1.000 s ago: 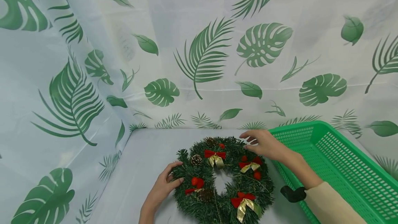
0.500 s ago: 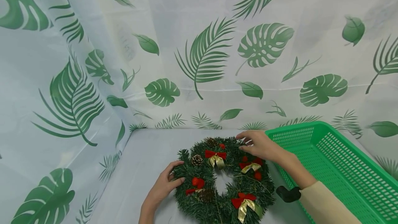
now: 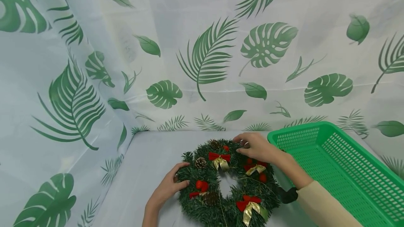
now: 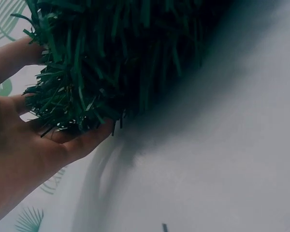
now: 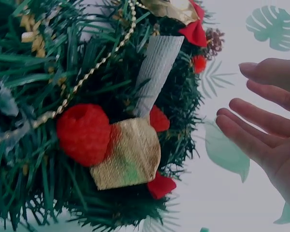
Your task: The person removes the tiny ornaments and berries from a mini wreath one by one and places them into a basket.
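White leaf-printed sheeting (image 3: 217,104) rises behind a green perforated plastic basket (image 3: 347,174) at right and, left of that, a round dark-green artificial wreath (image 3: 228,206). The left hand (image 3: 170,183) grips its left edge; the right hand (image 3: 260,150), loosely curved and holding nothing, is just beside its far right edge. Red-and-gold bows (image 3: 219,157) dot the wreath.

Looks like a round wreath (image 3: 230,207) of dark green artificial needles, trimmed with red-and-gold bows (image 3: 219,157), red berries (image 3: 202,185), pinecones (image 3: 200,163) and a beaded gold cord (image 5: 106,58). Has its decorated side up, showing the white desk (image 3: 142,171) through an open centre. Lies near the back edge, well apart from the left edge.
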